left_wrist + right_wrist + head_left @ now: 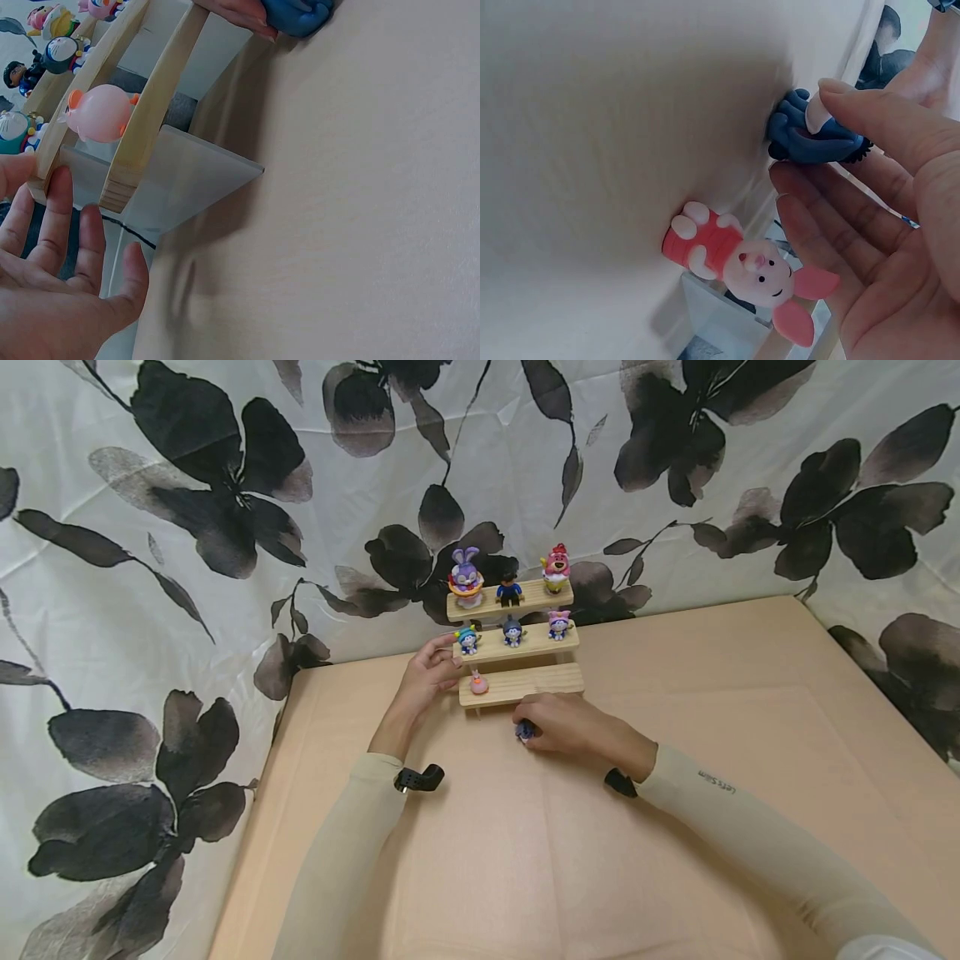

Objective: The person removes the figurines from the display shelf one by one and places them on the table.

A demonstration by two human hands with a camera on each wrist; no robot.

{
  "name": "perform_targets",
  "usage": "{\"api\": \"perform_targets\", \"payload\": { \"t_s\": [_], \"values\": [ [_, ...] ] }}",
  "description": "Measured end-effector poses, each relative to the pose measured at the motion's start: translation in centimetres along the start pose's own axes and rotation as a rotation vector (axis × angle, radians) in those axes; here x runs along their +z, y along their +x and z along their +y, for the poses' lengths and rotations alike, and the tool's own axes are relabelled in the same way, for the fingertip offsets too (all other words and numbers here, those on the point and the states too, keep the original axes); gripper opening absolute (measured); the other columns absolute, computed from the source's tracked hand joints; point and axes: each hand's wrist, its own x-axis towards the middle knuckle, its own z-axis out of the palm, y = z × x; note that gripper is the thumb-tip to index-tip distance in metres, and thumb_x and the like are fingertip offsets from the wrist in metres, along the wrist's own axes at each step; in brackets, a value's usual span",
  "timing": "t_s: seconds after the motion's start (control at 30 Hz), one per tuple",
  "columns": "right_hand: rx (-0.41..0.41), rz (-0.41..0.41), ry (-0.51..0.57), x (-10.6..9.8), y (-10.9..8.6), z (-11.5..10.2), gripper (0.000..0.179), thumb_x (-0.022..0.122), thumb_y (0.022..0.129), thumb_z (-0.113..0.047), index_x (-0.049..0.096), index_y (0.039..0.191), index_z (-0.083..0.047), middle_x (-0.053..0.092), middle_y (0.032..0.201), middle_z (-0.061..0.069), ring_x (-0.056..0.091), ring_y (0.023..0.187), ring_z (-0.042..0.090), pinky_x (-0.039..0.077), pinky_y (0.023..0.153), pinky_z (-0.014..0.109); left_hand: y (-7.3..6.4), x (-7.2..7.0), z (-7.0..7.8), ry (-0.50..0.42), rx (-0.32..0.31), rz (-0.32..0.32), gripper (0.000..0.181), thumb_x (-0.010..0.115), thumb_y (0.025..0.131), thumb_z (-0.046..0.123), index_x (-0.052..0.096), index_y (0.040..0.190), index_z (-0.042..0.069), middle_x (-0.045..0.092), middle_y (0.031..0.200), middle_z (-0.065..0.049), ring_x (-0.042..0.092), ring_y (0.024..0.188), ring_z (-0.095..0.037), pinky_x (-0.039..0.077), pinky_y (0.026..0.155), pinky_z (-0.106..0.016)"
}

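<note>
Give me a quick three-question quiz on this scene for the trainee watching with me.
1. How many figurines stand on the bottom step of the wooden shelf?
2. True or false: the right hand is lifting the purple rabbit off the top step.
3. What is the left hand doing? A: gripping a blue toy. B: resting open by the shelf's left end. C: lying flat at the far right edge.

Key
1. One, the pink figurine.
2. False: it pinches the blue figurine in front of the shelf.
3. B.
</note>
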Motion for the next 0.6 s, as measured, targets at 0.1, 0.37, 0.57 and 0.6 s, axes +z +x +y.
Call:
{"api": "perform_targets", "payload": {
  "t_s": [0.1, 0.37, 0.57, 0.6],
  "values": [
    [0.007, 0.001, -0.012, -0.09, -0.10, -0.03, 0.038, 0.079, 0.090, -0.027, 0.071, 0.123, -0.009, 0.068, 0.119, 0.007, 0.061, 0.097, 0.017, 0.054, 0.088, 0.036, 0.02, 0.03, 0.01, -0.006, -0.002, -0.001, 0.047, 0.069, 0.097, 0.016, 0.055, 0.142, 0.018, 0.057, 0.108, -0.002, 0.058, 0.104, -0.020, 0.043, 0.105, -0.059],
    [0.016, -0.008, -0.053, -0.29, -0.26, -0.14, 0.036, 0.078, 0.091, -0.026, 0.071, 0.121, -0.008, 0.068, 0.115, 0.007, 0.060, 0.094, 0.017, 0.054, 0.084, 0.034, 0.04, 0.04, 0.00, -0.009, -0.003, -0.002, 0.048, 0.069, 0.097, 0.015, 0.054, 0.143, 0.017, 0.058, 0.108, -0.002, 0.058, 0.106, -0.021, 0.042, 0.106, -0.059],
    [0.007, -0.001, -0.066, -0.35, -0.41, 0.01, 0.033, 0.078, 0.091, -0.024, 0.071, 0.119, -0.009, 0.067, 0.116, 0.007, 0.060, 0.096, 0.017, 0.054, 0.084, 0.034, 0.09, 0.04, 0.01, -0.013, 0.000, -0.001, 0.047, 0.069, 0.097, 0.014, 0.055, 0.142, 0.017, 0.058, 0.106, -0.002, 0.059, 0.106, -0.022, 0.043, 0.105, -0.059],
    [0.003, 0.003, -0.070, -0.35, -0.44, 0.04, 0.033, 0.078, 0.091, -0.024, 0.071, 0.119, -0.009, 0.067, 0.116, 0.007, 0.060, 0.096, 0.017, 0.054, 0.084, 0.034, 0.11, 0.03, -0.01, -0.014, 0.000, 0.000, 0.047, 0.069, 0.097, 0.014, 0.055, 0.142, 0.017, 0.058, 0.105, -0.002, 0.059, 0.106, -0.022, 0.043, 0.105, -0.060]
  ]
}}
